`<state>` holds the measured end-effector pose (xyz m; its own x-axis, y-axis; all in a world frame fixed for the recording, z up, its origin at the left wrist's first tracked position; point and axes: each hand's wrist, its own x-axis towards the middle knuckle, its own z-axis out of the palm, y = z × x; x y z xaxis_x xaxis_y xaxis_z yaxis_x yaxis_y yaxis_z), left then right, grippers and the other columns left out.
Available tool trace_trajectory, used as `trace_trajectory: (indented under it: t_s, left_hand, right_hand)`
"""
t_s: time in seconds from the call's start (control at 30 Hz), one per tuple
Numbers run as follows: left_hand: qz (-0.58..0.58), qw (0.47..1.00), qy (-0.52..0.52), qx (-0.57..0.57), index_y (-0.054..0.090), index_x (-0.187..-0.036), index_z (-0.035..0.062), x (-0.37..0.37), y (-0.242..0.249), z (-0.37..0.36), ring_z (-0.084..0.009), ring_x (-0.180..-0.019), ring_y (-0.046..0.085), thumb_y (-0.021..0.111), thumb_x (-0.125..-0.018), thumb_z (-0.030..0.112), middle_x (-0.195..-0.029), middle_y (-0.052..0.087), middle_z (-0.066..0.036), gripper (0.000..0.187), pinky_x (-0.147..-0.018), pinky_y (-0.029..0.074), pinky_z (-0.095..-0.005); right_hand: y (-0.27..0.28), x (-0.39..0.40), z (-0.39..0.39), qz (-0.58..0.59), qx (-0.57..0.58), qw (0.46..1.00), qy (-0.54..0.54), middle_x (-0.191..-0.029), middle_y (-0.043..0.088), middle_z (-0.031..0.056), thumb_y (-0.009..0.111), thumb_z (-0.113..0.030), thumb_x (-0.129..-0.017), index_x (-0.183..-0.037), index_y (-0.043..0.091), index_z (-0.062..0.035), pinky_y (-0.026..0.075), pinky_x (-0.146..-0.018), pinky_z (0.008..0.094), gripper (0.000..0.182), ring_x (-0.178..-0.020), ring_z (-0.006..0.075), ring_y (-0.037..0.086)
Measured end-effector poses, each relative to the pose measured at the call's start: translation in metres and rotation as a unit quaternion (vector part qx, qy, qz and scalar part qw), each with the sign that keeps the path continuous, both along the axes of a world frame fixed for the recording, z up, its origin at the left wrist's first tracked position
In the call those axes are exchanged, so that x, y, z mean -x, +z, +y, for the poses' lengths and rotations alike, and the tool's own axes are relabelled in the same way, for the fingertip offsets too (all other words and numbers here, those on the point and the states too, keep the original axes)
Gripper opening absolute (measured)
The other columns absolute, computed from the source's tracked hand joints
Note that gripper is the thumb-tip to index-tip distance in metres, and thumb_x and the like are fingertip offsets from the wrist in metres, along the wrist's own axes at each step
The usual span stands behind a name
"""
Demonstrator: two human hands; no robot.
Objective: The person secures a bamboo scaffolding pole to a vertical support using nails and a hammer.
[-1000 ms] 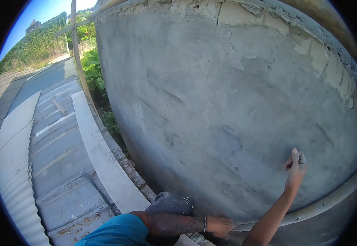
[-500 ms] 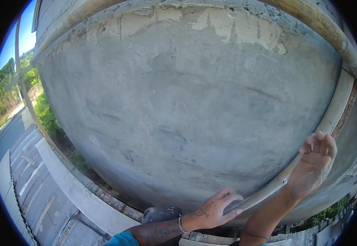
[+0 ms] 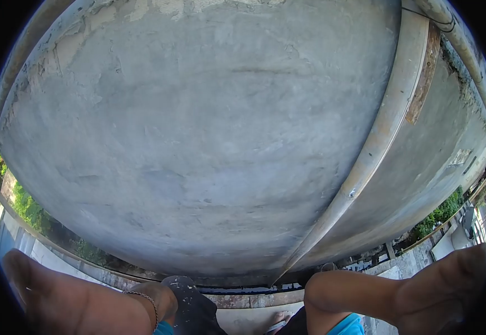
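Observation:
My left hand (image 3: 59, 296) is raised close to the camera at the lower left, a chain bracelet (image 3: 151, 304) round its wrist. Its fingers fade into the dark rim of the picture. At the lower right my right hand (image 3: 444, 290) is lifted as well, palm side showing, with its fingertips shadowed and foreshortened. No object shows in either hand. In front of me stands a grey plastered wall (image 3: 198, 128), smooth in the middle and rough along its top edge. A pale pole or pipe (image 3: 374, 151) runs down the wall on the right, apart from both hands.
A brown wooden strip (image 3: 424, 78) lies along the pole's upper part. Round poles (image 3: 469, 50) cross the upper corners. Below are my paint-spotted trousers (image 3: 190, 304), a sandalled foot (image 3: 279, 321) and pale boards (image 3: 248, 301). Green plants (image 3: 28, 209) grow beyond the wall's left edge.
Both hands have moved apart and up towards the camera, the left to the far left, the right to the far right. The view has shifted right and down.

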<state>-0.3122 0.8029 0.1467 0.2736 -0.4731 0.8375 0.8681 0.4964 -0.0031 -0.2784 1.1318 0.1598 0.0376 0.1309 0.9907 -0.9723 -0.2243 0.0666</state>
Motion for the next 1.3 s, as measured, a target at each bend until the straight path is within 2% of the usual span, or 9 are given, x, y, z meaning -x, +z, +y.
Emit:
trace_trajectory:
  t_s: [0.77,1.1,1.2,1.23,1.27,1.3]
  left_hand:
    - [0.029,0.99,-0.124,0.054,0.041,-0.143,0.02,0.036,0.012,0.009,-0.0184,-0.115,0.044,0.047,-0.099,0.044,-0.144,0.034,0.001,0.05,-0.092,0.038,-0.0427]
    - [0.05,0.956,-0.276,0.091,0.038,-0.147,0.0261,0.05,0.046,0.064,-0.0158,-0.116,0.042,0.046,-0.1,0.045,-0.151,0.028,0.007,0.051,-0.091,0.038,-0.0427]
    - [-0.101,0.936,-0.248,0.228,0.052,-0.129,0.003,0.081,0.032,0.012,-0.0277,-0.122,0.048,0.039,-0.101,0.026,-0.137,0.047,-0.014,0.038,-0.103,0.039,-0.0449]
    - [-0.152,0.92,-0.235,0.275,0.057,-0.122,-0.0048,0.094,0.028,-0.006,-0.0317,-0.124,0.051,0.037,-0.102,0.02,-0.132,0.053,-0.02,0.038,-0.107,0.039,-0.0456]
    - [-0.177,0.927,-0.176,0.279,0.056,-0.124,-0.0044,0.11,0.026,-0.013,-0.0297,-0.124,0.051,0.04,-0.1,0.02,-0.131,0.054,-0.02,0.038,-0.106,0.039,-0.0434]
    - [-0.202,0.93,-0.116,0.283,0.056,-0.126,-0.0041,0.123,0.024,-0.013,-0.0278,-0.124,0.051,0.044,-0.099,0.021,-0.131,0.055,-0.019,0.038,-0.106,0.04,-0.0412]
  right_hand:
    - [-0.004,0.017,0.002,-0.027,-0.058,0.998,0.001,-0.112,0.062,0.0136,0.051,-0.04,-0.097,-0.121,0.057,0.0018,0.044,-0.072,0.0314,0.049,-0.098,0.0206,0.055]
    - [0.024,0.058,0.036,-0.057,-0.123,0.982,0.133,-0.112,0.062,0.014,0.049,-0.039,-0.098,-0.121,0.057,0.0018,0.043,-0.073,0.0323,0.048,-0.098,0.0215,0.056]
    - [0.025,0.107,0.033,-0.13,-0.07,0.985,0.087,-0.111,0.062,0.0141,0.049,-0.039,-0.098,-0.121,0.057,0.0018,0.043,-0.073,0.0325,0.047,-0.098,0.0217,0.056]
    - [0.023,0.128,0.023,-0.192,0.029,0.98,-0.049,-0.109,0.065,0.0144,0.045,-0.038,-0.099,-0.113,0.063,0.0001,0.043,-0.072,0.0335,0.044,-0.1,0.0229,0.059]
    - [0.02,0.143,0.006,-0.245,0.055,0.947,-0.199,-0.11,0.065,0.0171,0.053,-0.039,-0.095,-0.108,0.065,0.0024,0.046,-0.077,0.0367,0.045,-0.102,0.0266,0.06]
    - [0.016,0.152,-0.001,-0.313,0.038,0.927,-0.201,-0.114,0.062,0.0171,0.061,-0.036,-0.091,-0.111,0.063,0.0033,0.048,-0.08,0.0364,0.044,-0.105,0.0252,0.058]
